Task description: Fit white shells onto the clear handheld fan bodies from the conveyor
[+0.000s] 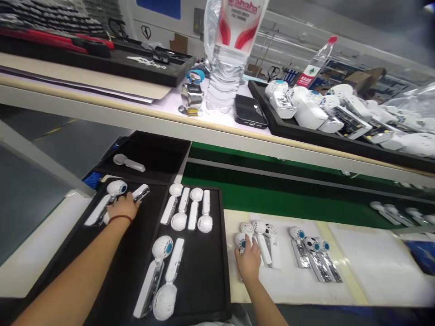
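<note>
My left hand (123,208), with a red string on its wrist, is closed over a white handheld fan part at the upper left of the black tray (200,271). A white fan with a blue centre (116,187) lies beside its fingers. On the white work surface (278,290), my right hand (249,259) has its fingers on a white fan (240,241) at the left of a small group. A white fan (263,242) lies just right of that hand. Several white fans and shells, among them a fan with a blue centre (162,248), lie in the tray between my hands.
Three fans, one with a blue centre (297,233), lie right of my right hand. Above runs a shelf (217,131) with a large water bottle (226,68), a phone (250,111) and a tray of fans (282,124).
</note>
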Demonstrator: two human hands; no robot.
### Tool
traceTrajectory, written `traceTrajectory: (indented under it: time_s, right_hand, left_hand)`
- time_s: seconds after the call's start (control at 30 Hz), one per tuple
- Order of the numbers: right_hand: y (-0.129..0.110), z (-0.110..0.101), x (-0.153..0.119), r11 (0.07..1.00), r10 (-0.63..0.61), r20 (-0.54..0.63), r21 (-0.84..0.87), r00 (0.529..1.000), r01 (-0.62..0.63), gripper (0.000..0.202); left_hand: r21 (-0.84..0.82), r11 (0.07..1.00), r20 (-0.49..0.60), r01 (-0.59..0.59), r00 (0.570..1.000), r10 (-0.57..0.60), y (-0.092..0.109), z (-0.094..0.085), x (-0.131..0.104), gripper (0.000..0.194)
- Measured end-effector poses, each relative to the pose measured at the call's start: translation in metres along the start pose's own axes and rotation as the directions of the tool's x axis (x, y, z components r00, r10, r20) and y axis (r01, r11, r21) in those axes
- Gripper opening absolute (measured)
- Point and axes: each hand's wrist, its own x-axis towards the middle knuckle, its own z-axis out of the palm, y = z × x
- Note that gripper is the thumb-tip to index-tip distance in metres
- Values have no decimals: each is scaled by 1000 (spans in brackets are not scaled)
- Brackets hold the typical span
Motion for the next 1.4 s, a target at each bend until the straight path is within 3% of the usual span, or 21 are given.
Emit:
traceTrajectory:
  time_s: [0.1,0.23,0.4,0.47,0.53,0.6,0.73,0.77,0.8,0.9,0.97,1.03,1.1,1.2,1.3,1.37,1.4]
  right_hand:
    - [28,6,3,986,143,-16,-87,990,-144,61]
    - [34,13,-1,969,171,43,-190,984,-160,58]
    - [41,22,5,966,134,135,-238,982,-99,60]
    - [45,24,11,965,145,165,-240,976,-103,58]
    - [48,26,18,963,176,188,-235,966,-130,53]
    - [50,25,27,961,212,204,-222,956,-166,49]
    - [52,13,42,968,234,250,-145,940,-203,54]
    - [52,8,44,974,223,267,-108,938,-201,53]
    - [52,1,44,979,204,283,-61,937,-194,50]
    - [45,-24,35,983,112,285,106,952,-147,44]
    - [37,-48,23,973,53,259,203,964,-108,46]
    - [29,-74,10,933,-22,245,352,969,-68,49]
    - [24,-101,0,835,-137,221,550,966,-8,49]
    - [20,-137,-7,688,-253,163,723,954,59,50]
    - [15,-166,-11,621,-206,222,782,953,-48,41]
    - [8,-182,-15,474,-132,270,862,954,-178,48]
    - [4,-190,-17,363,-108,290,902,951,-234,62]
  left_hand:
    - [30,995,64,92,994,-94,-4,1,7,54]
    - [48,992,110,117,987,-121,-11,-15,7,56]
    - [90,995,-77,34,997,-27,7,-24,-6,50]
    - [93,991,-186,-92,977,108,23,-18,-20,44]
    - [85,952,-293,-294,906,306,43,-7,-43,41]
    - [76,869,-355,-488,801,481,67,7,-73,37]
    - [-11,657,-298,-754,630,717,121,41,-151,26]
    - [-54,613,-278,-788,602,749,134,50,-171,26]
    - [-193,577,-218,-793,609,763,147,58,-190,27]
    - [-556,606,64,-570,697,714,181,75,-236,36]
    - [-673,633,241,-382,696,676,200,78,-254,54]
    - [-750,614,344,-247,646,681,214,73,-264,75]
    - [-811,571,393,-127,605,692,220,59,-269,87]
    - [-901,407,422,153,532,734,219,30,-272,89]
    - [-822,193,465,535,436,770,211,-7,-274,81]
    - [-699,85,514,710,416,751,207,-31,-275,70]
    - [-656,38,528,754,422,737,205,-42,-275,64]
